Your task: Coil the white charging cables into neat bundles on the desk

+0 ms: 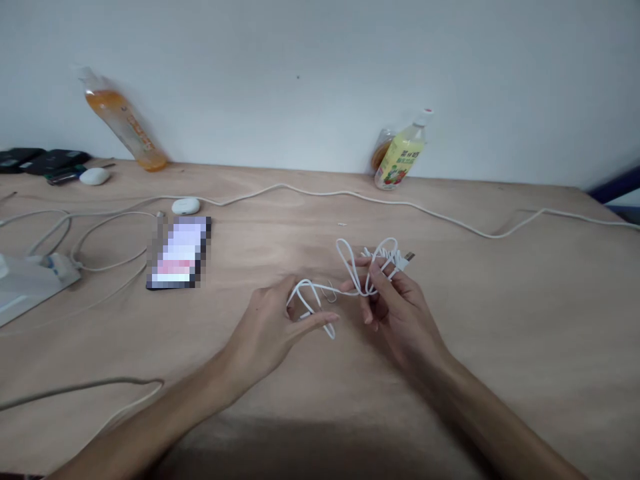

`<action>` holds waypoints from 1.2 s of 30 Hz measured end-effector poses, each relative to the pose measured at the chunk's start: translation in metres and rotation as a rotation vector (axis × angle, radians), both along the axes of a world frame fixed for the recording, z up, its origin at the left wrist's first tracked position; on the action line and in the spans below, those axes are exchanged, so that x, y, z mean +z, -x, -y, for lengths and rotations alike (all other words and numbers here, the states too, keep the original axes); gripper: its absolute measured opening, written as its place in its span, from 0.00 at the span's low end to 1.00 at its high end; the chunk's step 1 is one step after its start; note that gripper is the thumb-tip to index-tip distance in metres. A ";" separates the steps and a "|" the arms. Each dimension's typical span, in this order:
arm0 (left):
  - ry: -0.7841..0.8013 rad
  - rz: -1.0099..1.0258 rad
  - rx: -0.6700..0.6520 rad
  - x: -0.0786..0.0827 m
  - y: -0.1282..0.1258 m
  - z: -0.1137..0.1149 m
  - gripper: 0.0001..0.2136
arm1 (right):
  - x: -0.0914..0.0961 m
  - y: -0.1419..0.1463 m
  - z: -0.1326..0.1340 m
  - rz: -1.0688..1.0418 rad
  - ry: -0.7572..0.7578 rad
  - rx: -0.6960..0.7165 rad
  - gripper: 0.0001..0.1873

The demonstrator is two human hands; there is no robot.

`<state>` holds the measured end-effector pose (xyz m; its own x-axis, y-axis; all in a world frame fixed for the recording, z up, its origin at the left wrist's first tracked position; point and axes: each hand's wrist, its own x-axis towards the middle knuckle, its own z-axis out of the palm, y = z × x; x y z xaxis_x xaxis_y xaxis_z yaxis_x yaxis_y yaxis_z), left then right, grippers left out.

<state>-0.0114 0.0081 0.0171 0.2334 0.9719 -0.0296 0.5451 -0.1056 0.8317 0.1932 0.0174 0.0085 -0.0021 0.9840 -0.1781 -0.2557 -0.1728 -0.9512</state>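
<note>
A white USB cable (354, 273) is strung between my two hands above the wooden table (300, 400). My right hand (400, 303) is closed on its looped part, with the thumb pressing the loops. A coiled stretch and the metal USB plug (410, 257) stick out past those fingers. My left hand (273, 317) is curled around another loop of the same cable, its thumb stretched toward the right. Where the left fingers press on the cable is partly hidden. A thin wire-like loop (329, 291) shows between the hands; what it is I cannot tell.
Left of my hands lies a phone (177, 253) with a blurred screen, a white earbud case (185, 206) behind it. A power strip (37, 287) and cords spread at far left. Against the wall lean an orange drink bottle (125, 123) and a yellow one (403, 157). A long white cord (320, 194) crosses behind.
</note>
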 end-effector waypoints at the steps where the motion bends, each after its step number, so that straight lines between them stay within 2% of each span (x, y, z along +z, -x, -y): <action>1: 0.010 -0.015 0.017 0.001 0.000 0.000 0.26 | 0.001 0.000 0.000 -0.005 -0.005 -0.005 0.28; 5: 0.086 0.027 0.039 0.006 -0.002 0.000 0.26 | 0.005 0.000 0.001 -0.031 -0.014 -0.025 0.29; 9: 0.236 0.254 0.012 0.011 -0.003 -0.004 0.23 | 0.005 0.000 0.002 -0.043 -0.043 -0.051 0.27; 14: 0.522 0.559 0.097 0.012 -0.003 -0.007 0.24 | 0.005 -0.001 0.003 -0.014 -0.085 -0.058 0.24; 19: 0.659 0.877 0.119 0.010 -0.003 -0.008 0.20 | 0.006 -0.001 0.003 -0.032 -0.090 -0.052 0.23; 22: 0.658 0.975 0.099 0.008 -0.004 -0.008 0.18 | 0.005 0.000 0.004 -0.047 -0.092 -0.042 0.24; 24: 0.580 0.922 0.061 0.005 -0.004 -0.009 0.15 | 0.004 0.001 0.004 -0.064 -0.096 -0.037 0.23; 27: 0.470 0.738 -0.015 0.002 -0.004 -0.009 0.15 | 0.005 0.002 0.005 -0.085 -0.108 -0.036 0.22; 31: 0.416 0.568 -0.077 0.002 -0.003 -0.009 0.15 | 0.007 0.002 0.007 -0.091 -0.126 -0.018 0.21; 36: 0.277 0.383 -0.055 0.002 -0.001 -0.006 0.24 | 0.004 0.000 0.007 -0.090 -0.134 0.002 0.21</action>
<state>-0.0106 0.0142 0.0190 0.3291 0.9255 -0.1876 0.1933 0.1284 0.9727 0.1935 0.0103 0.0120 -0.0142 0.9989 -0.0447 -0.3406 -0.0468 -0.9390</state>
